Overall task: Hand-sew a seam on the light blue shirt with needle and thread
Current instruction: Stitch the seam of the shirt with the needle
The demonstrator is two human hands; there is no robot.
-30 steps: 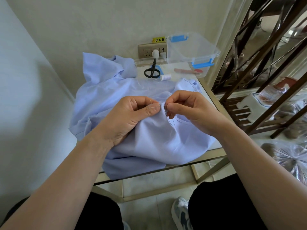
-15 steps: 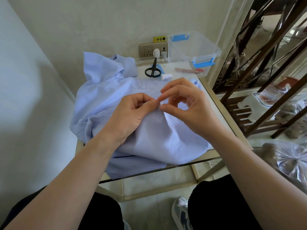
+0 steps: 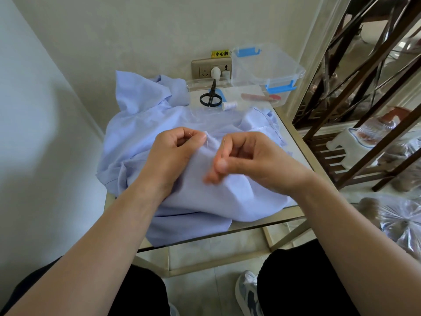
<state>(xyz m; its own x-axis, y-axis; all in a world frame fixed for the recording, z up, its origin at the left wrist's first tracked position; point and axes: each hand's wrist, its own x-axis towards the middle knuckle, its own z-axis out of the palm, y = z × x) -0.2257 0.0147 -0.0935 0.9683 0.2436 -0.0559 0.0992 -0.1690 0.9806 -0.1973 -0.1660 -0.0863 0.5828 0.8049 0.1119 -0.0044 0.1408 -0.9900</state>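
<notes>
Shirt [image 3: 136, 133] in hands [image 3: 175, 153] [image 3: 255, 160], right pinching needle [image 3: 224, 143]; yellow label [image 3: 219, 54] reads 小心触

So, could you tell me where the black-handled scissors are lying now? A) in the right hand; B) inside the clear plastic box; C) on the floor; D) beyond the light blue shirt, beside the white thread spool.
D: the black-handled scissors lie flat beyond the light blue shirt, beside the white thread spool, outside the clear plastic box.
</notes>
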